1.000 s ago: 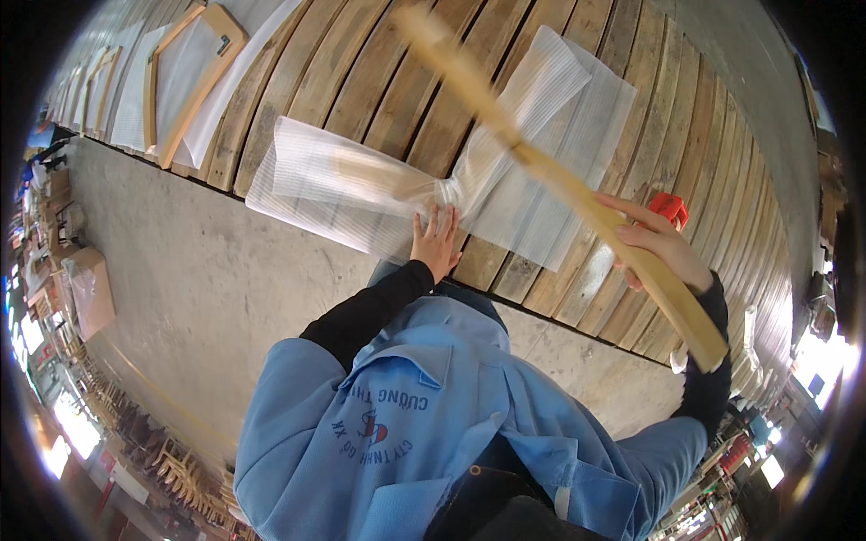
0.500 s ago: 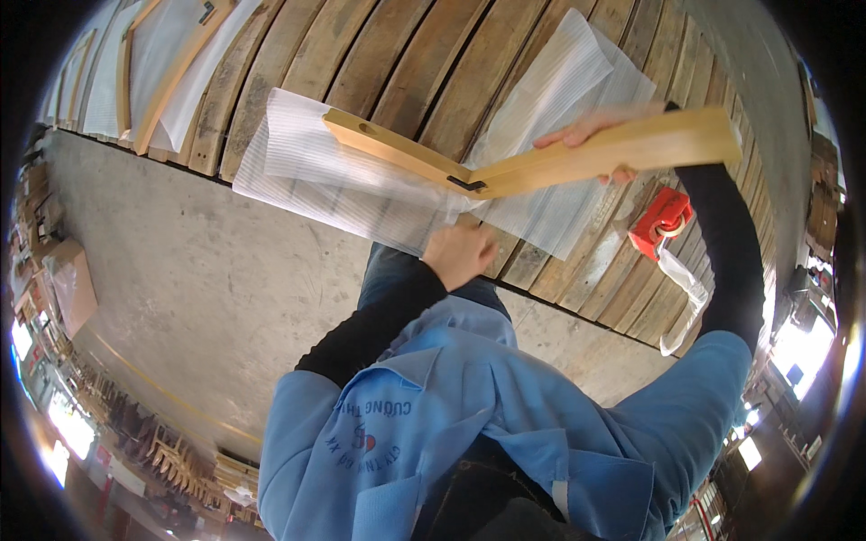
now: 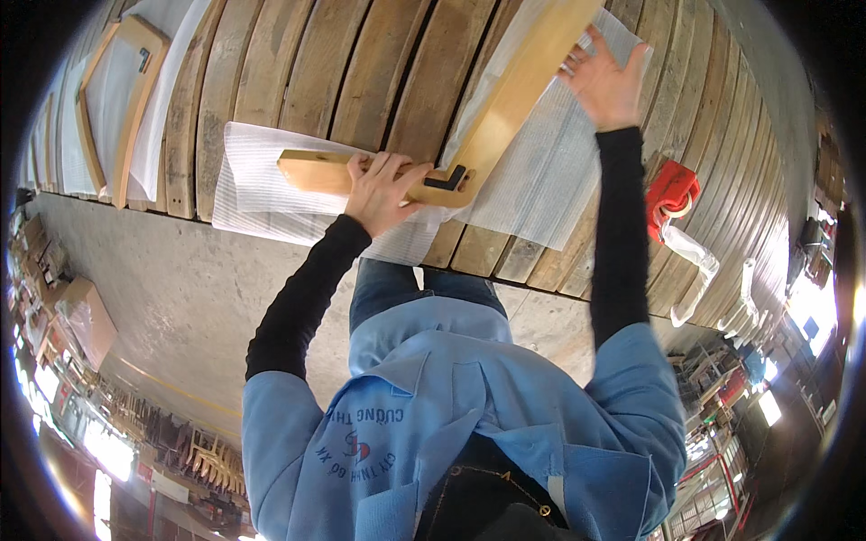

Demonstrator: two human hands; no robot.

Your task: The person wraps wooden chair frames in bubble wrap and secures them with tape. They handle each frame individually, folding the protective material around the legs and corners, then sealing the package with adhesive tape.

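Observation:
An L-shaped wooden frame piece (image 3: pixel 505 117) with a black angle bracket (image 3: pixel 445 178) at its corner lies on sheets of white foam wrap (image 3: pixel 257 194). My left hand (image 3: pixel 383 189) is closed over the short arm, fingers on its far side, just left of the bracket. Beside the long arm, near its far end, my right hand (image 3: pixel 609 81) is open with the fingers spread. Its fingertips are at the wood's edge; whether they touch it I cannot tell. The far end of the long arm runs to the top edge of the view.
A slatted wooden table (image 3: pixel 361 72) bears it all. A red tape dispenser (image 3: pixel 667 189) stands at the right, with crumpled pale strips (image 3: pixel 695 270) nearby. Similar wooden frame pieces (image 3: pixel 144 81) lie on foam at the far left. A cardboard box (image 3: pixel 86 320) sits on the floor.
The frame piece has turned, its long arm now pointing away from me instead of right. My left hand has taken hold of the short arm. My right hand has let go of the long arm and opened.

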